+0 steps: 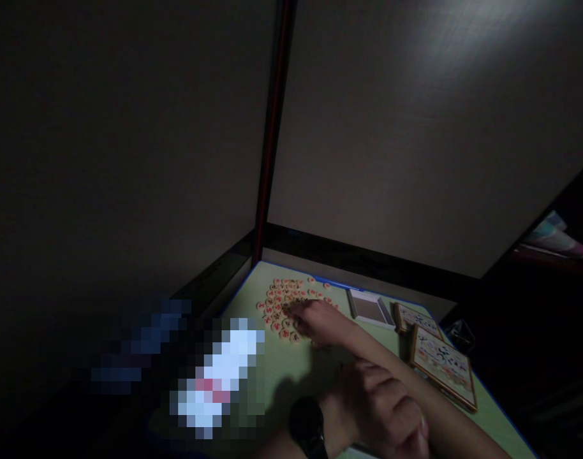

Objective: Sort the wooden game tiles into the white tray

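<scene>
A heap of several round pale game pieces (284, 299) with red and dark marks lies at the far corner of a green table (291, 370). My right hand (323, 324) reaches across the table, its fingers stretched flat onto the near right side of the heap. My left hand (380, 408) hovers close to me above the right forearm, with a black watch (307, 426) on the wrist. Its fingers are curled into a loose fist, and what is inside is hidden.
The room is very dark. A shallow open box (370, 309) and two printed flat boxes (442, 366) lie along the table's right edge. A blurred-out patch (215, 376) covers the table's left side. Walls meet at a dark red post (272, 140) behind the table.
</scene>
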`<state>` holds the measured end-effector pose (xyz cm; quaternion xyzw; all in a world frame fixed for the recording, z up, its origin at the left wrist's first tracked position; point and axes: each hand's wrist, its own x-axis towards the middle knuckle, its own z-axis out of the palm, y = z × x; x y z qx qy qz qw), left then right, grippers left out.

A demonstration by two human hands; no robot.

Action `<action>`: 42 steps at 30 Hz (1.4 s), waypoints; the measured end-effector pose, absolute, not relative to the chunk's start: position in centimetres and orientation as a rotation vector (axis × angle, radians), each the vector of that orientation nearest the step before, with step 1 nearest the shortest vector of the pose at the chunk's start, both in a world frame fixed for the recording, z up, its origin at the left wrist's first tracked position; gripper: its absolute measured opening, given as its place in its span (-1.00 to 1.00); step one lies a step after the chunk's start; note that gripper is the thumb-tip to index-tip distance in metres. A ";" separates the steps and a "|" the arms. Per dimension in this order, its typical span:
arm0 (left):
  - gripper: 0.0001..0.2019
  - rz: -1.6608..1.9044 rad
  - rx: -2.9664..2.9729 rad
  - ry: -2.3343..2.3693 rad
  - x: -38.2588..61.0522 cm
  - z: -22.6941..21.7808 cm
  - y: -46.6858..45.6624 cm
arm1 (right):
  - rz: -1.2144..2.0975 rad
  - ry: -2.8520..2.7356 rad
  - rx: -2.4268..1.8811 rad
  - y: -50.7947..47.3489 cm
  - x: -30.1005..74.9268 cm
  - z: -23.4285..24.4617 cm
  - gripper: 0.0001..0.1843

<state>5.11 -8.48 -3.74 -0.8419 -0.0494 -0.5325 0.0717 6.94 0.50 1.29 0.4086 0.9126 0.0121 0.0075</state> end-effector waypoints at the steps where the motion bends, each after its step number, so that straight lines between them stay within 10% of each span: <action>1: -0.82 -1.588 -2.542 -0.141 5.0 -3.7 -8.5 | -0.005 2.876 1.293 0.5 7.0 1.4 -0.67; 42: -0.80 -1.454 -2.550 -0.245 4.6 -3.7 -8.0 | -0.258 3.174 1.385 0.1 10.1 1.1 -0.72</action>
